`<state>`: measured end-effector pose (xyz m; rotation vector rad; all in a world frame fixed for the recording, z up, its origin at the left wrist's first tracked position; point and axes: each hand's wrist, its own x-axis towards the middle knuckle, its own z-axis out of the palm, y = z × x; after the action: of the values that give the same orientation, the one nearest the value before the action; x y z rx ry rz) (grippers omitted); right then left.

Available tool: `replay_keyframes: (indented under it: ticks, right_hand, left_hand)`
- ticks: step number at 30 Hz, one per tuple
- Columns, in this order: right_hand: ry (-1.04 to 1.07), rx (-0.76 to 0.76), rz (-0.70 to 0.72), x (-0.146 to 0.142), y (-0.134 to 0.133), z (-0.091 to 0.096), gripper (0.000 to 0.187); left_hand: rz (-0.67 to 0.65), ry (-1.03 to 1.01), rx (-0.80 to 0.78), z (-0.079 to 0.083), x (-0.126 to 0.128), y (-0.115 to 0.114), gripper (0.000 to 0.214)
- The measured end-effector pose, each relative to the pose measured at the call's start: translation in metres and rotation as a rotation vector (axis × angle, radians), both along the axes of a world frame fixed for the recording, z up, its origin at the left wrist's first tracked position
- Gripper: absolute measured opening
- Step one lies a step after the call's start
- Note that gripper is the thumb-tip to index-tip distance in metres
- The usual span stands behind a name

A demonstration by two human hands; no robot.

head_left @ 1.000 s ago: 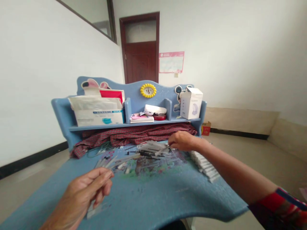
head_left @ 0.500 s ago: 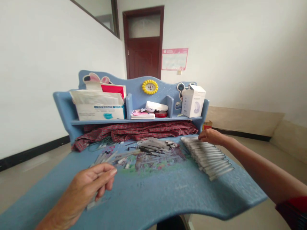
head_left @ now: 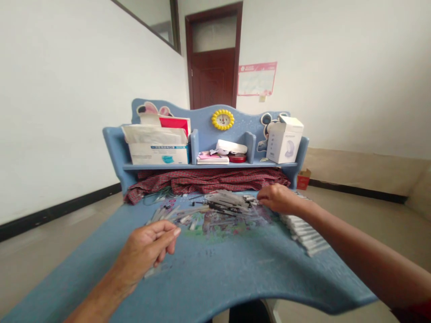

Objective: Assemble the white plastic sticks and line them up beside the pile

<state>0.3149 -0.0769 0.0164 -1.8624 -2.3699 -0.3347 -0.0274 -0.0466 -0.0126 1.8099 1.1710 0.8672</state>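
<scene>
My left hand (head_left: 148,249) hovers low over the blue desk (head_left: 222,273) at the near left, fingers curled together in a pinch; a small pale piece shows under it, too unclear to name. My right hand (head_left: 278,198) reaches to the right end of a loose pile of clear and grey tube-like parts (head_left: 222,202) in the middle of the desk, fingers bent down onto it. Right of that hand lies a neat row of grey-white sticks (head_left: 305,233) side by side.
A red checked cloth (head_left: 205,179) lies under the desk's shelf. The shelf holds a mask box (head_left: 158,154), papers, a red tin (head_left: 237,158) and a white carton (head_left: 284,140). A yellow clock (head_left: 222,120) sits on the back panel. A door and bare floor lie behind.
My right hand went from the pile out to the far end of the stick row, then came back left to the pile. My left hand stayed put. The view shifted slightly.
</scene>
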Motion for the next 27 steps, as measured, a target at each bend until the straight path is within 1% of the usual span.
replay_keyframes:
  ticks: [2,4,7,9,12,16,18,20,22,23,25,26,27]
  right_hand:
    - [-0.059,-0.031,0.003,-0.031,0.011,-0.003,0.025]
    - [-0.122,-0.054,-0.054,-0.057,0.023,-0.009,0.027]
    - [-0.156,-0.062,-0.111,-0.082,0.041,-0.019,0.028]
    - [-0.161,-0.067,-0.131,-0.090,0.050,-0.024,0.028]
    - [-0.170,-0.088,-0.157,-0.095,0.058,-0.028,0.029]
    - [-0.175,-0.112,-0.179,-0.094,0.061,-0.027,0.030]
    - [-0.172,-0.110,-0.185,-0.094,0.060,-0.025,0.031]
    - [-0.165,-0.101,-0.187,-0.094,0.056,-0.021,0.031]
    - [-0.146,-0.101,-0.141,-0.099,0.050,-0.016,0.030]
    - [-0.126,-0.108,-0.087,-0.103,0.046,-0.013,0.029]
    - [-0.065,-0.129,0.069,-0.115,0.036,-0.007,0.025]
    - [-0.029,-0.140,0.155,-0.122,0.031,-0.005,0.024]
    - [0.006,-0.149,0.235,-0.129,0.026,-0.003,0.023]
  left_hand:
    - [0.008,-0.003,0.001,-0.001,-0.002,0.002,0.032]
    - [0.019,-0.015,0.005,-0.002,-0.003,0.003,0.031]
    - [0.030,-0.033,0.013,-0.003,-0.004,0.003,0.030]
    - [0.038,-0.038,0.019,-0.003,-0.004,0.001,0.029]
    - [0.024,-0.037,0.019,-0.002,-0.004,0.000,0.027]
    - [0.005,-0.010,0.033,-0.004,-0.005,0.001,0.025]
    - [0.010,0.026,0.094,-0.006,-0.006,0.003,0.024]
    - [0.024,0.080,0.242,-0.009,-0.006,0.003,0.022]
    - [0.044,0.139,0.495,-0.013,-0.005,0.003,0.020]
    - [0.055,0.171,0.648,-0.014,-0.004,0.003,0.020]
    - [0.052,0.254,0.937,-0.017,-0.001,0.002,0.023]
    - [0.031,0.306,1.051,-0.017,0.001,0.001,0.025]
    - [-0.001,0.363,1.131,-0.018,0.003,0.000,0.027]
